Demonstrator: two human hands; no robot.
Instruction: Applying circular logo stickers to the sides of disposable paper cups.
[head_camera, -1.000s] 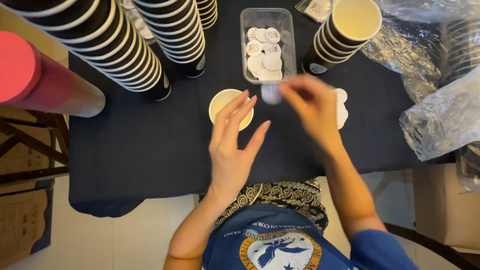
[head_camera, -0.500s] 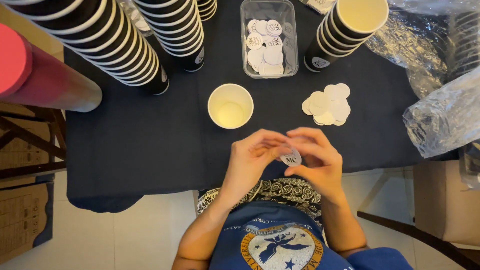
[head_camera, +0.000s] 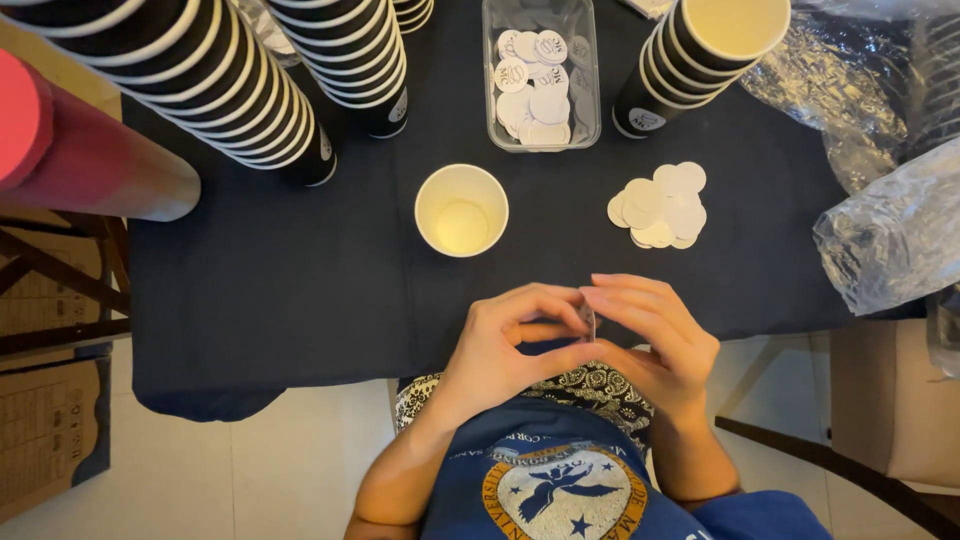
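– What are the hands doing?

– Both meet at the table (head_camera: 300, 330) edge, just this side of the cup (head_camera: 461, 210). The left hand (head_camera: 497, 350) and right hand (head_camera: 655, 335) pinch one small round sticker (head_camera: 589, 322) between thumbs and fingertips.

– Is it coming off its backing?

– I cannot tell; it is tiny and edge-on. I think they should peel slowly and only touch the rim.

– What else is near the cup?

– A pile of white discs (head_camera: 662, 205) lies to its right. A clear box (head_camera: 541, 75) of stickers sits behind it. Tall cup stacks (head_camera: 230, 85) lean behind it on the left.
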